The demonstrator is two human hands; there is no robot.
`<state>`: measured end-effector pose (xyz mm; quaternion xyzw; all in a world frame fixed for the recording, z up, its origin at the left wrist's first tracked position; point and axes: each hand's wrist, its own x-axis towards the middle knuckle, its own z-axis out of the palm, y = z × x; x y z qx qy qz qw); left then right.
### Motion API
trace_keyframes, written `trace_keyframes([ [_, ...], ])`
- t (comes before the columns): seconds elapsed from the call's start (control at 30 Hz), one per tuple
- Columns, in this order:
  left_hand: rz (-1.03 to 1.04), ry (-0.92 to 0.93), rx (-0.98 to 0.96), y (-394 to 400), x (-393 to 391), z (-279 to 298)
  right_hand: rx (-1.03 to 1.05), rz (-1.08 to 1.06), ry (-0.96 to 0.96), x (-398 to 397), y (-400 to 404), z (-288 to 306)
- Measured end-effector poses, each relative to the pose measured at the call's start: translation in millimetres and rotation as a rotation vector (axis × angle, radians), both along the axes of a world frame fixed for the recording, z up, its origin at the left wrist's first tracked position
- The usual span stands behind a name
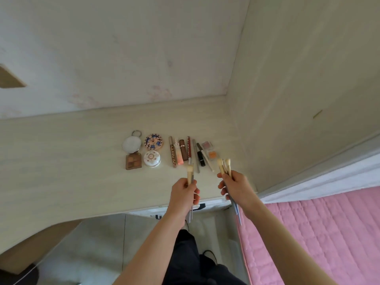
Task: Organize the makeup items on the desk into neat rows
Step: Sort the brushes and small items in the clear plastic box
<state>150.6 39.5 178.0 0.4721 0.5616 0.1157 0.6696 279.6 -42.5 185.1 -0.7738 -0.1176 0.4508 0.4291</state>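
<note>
**Most makeup lined up; brushes not yet laid down**

We look down at a pale counter (61,153) set into a corner. Going left to right, we see a two-by-two block: a round mirror compact (131,144) above a square eyeshadow palette (133,161), then a patterned round compact (153,142) above a white round jar (152,159). Next comes a row of upright sticks and tubes (181,152), set side by side; the ones at its right end lie slanted, and two small blush pans (210,150) sit just beside them.

Nearer to us, our left hand (184,194) curls its grip around what looks like two brushes (190,174), bristles pointing away. Our right hand (236,187) grips a bundle of brushes (224,166) the same way, held above the counter's right end.

We judge the task well along: compacts and tubes are placed. Left to do, it seems, is laying the brushes in a row and straightening the slanted pieces. A pink bed cover (318,233) lies at far right.
</note>
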Motion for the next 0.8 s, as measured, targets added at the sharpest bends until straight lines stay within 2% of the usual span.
trace_keyframes([
  [0.2, -0.140, -0.004, -0.064, 33, 37, -6, -0.052, -0.064, -0.102, 31, 30, -12],
  [0.33, -0.252, 0.017, -0.036, 45, 67, -10, -0.086, -0.074, -0.140, 51, 41, -21],
  [0.43, -0.262, 0.087, 0.026, 50, 86, -17, -0.107, -0.066, -0.135, 65, 46, -26],
  [0.6, -0.234, 0.108, -0.011, 54, 112, -23, -0.163, -0.078, -0.117, 88, 57, -39],
  [0.8, -0.320, 0.217, 0.049, 61, 147, -42, -0.233, -0.055, -0.155, 105, 69, -55],
])
